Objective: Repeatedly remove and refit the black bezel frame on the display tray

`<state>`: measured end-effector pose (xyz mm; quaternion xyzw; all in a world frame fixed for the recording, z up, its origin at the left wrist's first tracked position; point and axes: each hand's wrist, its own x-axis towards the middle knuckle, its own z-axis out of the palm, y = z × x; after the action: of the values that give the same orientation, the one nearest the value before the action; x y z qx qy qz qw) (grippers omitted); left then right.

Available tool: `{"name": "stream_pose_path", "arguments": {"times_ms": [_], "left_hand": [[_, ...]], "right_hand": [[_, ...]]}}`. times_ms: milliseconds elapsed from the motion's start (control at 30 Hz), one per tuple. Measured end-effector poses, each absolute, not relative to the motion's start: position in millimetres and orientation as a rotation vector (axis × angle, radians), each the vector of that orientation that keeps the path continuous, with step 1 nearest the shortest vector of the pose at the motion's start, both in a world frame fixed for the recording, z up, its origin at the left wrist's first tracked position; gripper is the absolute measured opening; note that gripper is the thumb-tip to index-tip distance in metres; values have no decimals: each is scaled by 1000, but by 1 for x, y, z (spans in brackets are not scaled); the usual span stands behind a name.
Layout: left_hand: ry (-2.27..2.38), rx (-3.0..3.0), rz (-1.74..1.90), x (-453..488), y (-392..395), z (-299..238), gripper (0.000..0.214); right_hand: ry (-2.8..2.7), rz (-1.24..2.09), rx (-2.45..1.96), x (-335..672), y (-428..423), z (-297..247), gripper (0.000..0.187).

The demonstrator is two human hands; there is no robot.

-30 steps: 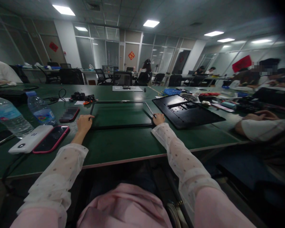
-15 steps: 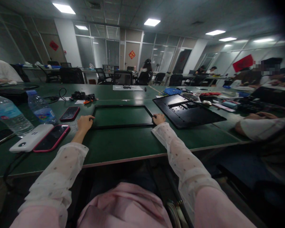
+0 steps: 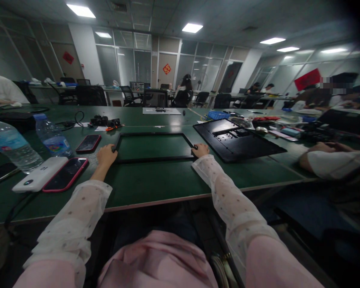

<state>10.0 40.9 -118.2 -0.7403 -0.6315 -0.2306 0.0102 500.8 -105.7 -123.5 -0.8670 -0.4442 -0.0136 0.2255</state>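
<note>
A thin black rectangular frame, like a monitor bezel (image 3: 156,159), lies flat on the green table (image 3: 159,180) in front of me. My left hand (image 3: 106,155) is closed on its left side, the thumb against the edge. At the opposite side my right hand (image 3: 201,150) grips the right edge with bent fingers. Green tabletop shows through the frame's opening. Just right of my right hand, a large black panel, like a monitor back cover (image 3: 237,140), lies with its recessed middle facing up.
Left are two water bottles (image 3: 52,138), a white power bank (image 3: 37,176), a red-edged phone (image 3: 66,174) and another phone (image 3: 89,144). Behind them sit cameras (image 3: 104,121) and a cable. A blue basket (image 3: 218,115) stands beyond the panel. Another person's arm (image 3: 336,158) rests at right.
The fingers of my left hand have shifted slightly on the frame's left side. My right hand, the frame and the panel look nearly unchanged.
</note>
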Motion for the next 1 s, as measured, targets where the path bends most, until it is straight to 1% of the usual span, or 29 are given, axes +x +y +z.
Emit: {"name": "stream_pose_path", "arguments": {"times_ms": [200,433,733,867,1000], "left_hand": [[-1973,-2348,-680,10,40,-117,47],[-1957,-2372,-711,10,38,-114,45],[-1960,-2359,-754,11,37,-112,44],[-1956,-2342,-854,12,34,-112,40],[-1728,-2328,-1184,16,27,-106,39]], "right_hand": [[-1210,-49,-2402,498,-107,-121,41],[-1214,-36,-2444,499,-106,-121,43],[-1239,-37,-2413,501,-104,-124,40],[-1259,-74,-2386,502,-104,-124,41],[-1263,-167,-2239,501,-104,-118,50]]}}
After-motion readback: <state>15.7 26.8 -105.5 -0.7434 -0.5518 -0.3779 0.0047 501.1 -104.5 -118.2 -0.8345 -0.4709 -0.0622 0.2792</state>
